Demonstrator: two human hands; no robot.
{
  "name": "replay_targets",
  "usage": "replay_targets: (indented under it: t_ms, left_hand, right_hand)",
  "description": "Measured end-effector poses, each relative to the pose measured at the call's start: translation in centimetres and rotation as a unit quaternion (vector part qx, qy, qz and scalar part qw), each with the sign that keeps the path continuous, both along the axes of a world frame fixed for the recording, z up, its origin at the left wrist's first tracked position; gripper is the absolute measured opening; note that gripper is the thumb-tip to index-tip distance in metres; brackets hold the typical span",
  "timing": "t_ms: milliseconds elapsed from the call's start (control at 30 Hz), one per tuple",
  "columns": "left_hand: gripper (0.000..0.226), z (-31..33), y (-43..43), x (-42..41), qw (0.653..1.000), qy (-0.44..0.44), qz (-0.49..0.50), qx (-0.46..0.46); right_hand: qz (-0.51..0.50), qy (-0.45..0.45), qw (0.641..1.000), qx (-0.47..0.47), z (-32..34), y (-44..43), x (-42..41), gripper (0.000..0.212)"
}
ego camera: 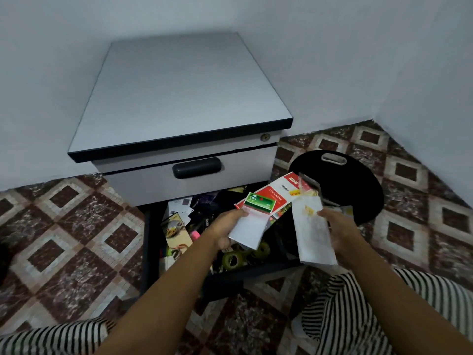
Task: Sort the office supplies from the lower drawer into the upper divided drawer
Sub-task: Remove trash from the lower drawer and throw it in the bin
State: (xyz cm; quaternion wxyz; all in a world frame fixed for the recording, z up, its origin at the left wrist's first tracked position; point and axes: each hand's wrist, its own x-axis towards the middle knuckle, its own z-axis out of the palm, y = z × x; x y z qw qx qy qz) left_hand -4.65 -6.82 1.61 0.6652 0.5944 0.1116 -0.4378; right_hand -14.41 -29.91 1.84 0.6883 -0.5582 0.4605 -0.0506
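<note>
A grey drawer cabinet (184, 98) stands against the wall. Its upper drawer (189, 172), with a black handle (197, 167), is closed. The lower drawer (151, 239) is pulled out and crammed with supplies: tape rolls (233, 258), leaflets (176, 231), a pink item. Over the drawer, my left hand (226, 230) holds a stack of stationery packets (263, 203), red, white and green. Just to the right, my right hand (340, 229) grips a white plastic packet (312, 231) that hangs down.
A round black board with a handle slot (358, 180) lies on the patterned tile floor to the right of the cabinet. White walls close in behind and on the right. My striped sleeves and knees fill the bottom of the view.
</note>
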Motion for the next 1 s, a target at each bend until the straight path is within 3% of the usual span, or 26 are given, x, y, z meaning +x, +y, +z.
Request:
replay_targets:
  t_ms: [167,367,467,600,700,833,1000]
  left_hand:
    - [0.017,0.2,-6.7,0.0,1.000,0.014,-0.001,-0.018]
    - [0.021,0.3,-14.3,0.7,0.997,0.057,0.020,-0.049]
    - [0.034,0.1,-17.2,1.1,0.996,0.065,0.025,-0.059]
    - [0.063,0.2,-19.2,2.1,0.986,0.100,-0.033,-0.128]
    - [0.079,0.4,-19.4,2.3,0.989,0.097,-0.093,-0.057]
    - [0.073,-0.5,-18.9,2.6,0.996,0.067,-0.055,-0.030]
    - [0.062,-0.7,-17.0,2.9,0.997,0.051,-0.045,-0.031]
  right_hand:
    - [-0.073,0.022,0.997,0.025,0.1,-3.8,-0.9,0.039]
    - [-0.134,0.011,0.988,0.082,0.0,-7.6,0.0,0.036]
    - [-0.184,-0.006,0.976,0.112,-0.4,-9.1,1.0,0.032]
    - [-0.171,-0.019,0.977,0.127,1.3,-9.8,1.9,0.036]
    - [-0.144,-0.011,0.982,0.123,1.3,-10.3,2.0,0.042]
    - [-0.136,0.007,0.983,0.126,0.1,-10.1,2.2,0.041]
    - [-0.131,0.006,0.983,0.127,-0.6,-8.7,2.1,0.054]
